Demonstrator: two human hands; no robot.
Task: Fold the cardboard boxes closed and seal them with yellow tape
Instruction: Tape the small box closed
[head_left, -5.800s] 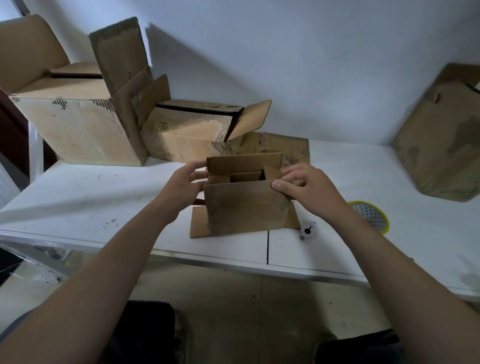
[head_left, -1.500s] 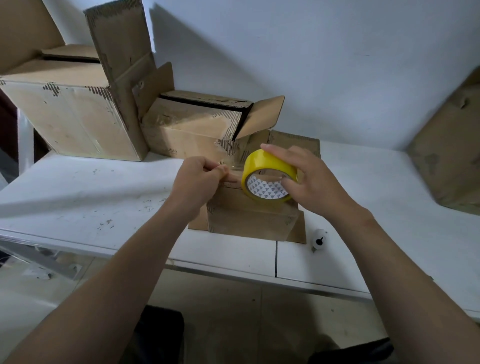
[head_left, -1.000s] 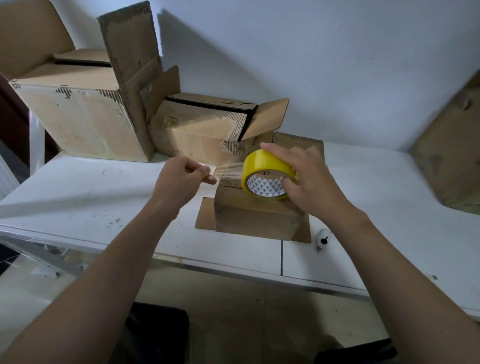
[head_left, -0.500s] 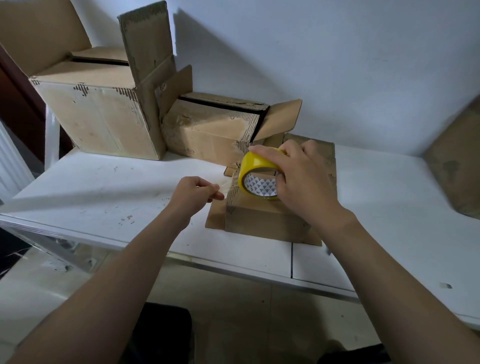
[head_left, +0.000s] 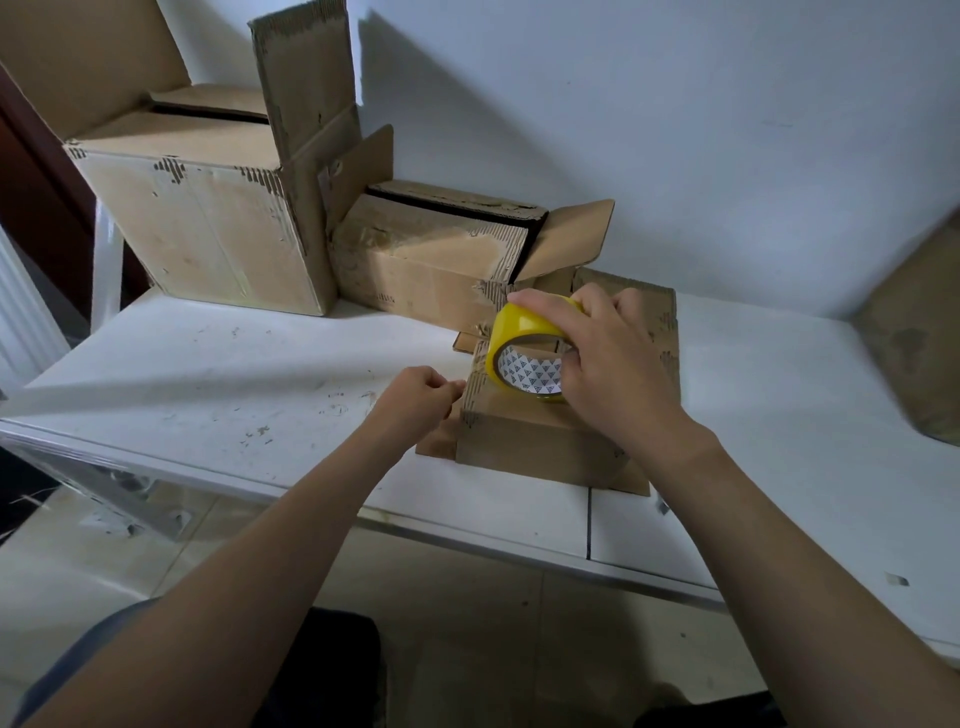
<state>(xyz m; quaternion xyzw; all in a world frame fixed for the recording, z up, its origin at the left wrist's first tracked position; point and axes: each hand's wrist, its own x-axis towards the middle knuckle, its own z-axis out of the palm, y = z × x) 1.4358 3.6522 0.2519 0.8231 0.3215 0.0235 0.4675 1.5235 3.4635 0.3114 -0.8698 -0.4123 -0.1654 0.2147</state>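
A small box (head_left: 524, 441) is set near the front edge of the white surface (head_left: 234, 374), its top flaps folded shut so that its contents are hidden; loose flaps are splayed flat on the surface at its base. The tape (head_left: 519, 332), a yellow roll, is held on edge on top of this box by the right hand (head_left: 608, 374), whose fingers are curled over the rim, with the thumb at the roll's right side. The white core is printed with small dark triangles; no wording on it can be read.

The left hand (head_left: 415, 400) is placed at the box's upper left edge. Its fingers are clenched, thumb pinched against forefinger, apparently on the tape's free end, though the strip is too faint to be seen clearly.

Behind, against the wall (head_left: 675, 130), a large box (head_left: 208, 223) is stood with its flaps raised, and a lower box (head_left: 426, 260) is touching it, one end flap open. Only dark gaps are shown inside both. Worn cardboard (head_left: 914, 353) is leaned at the far right.
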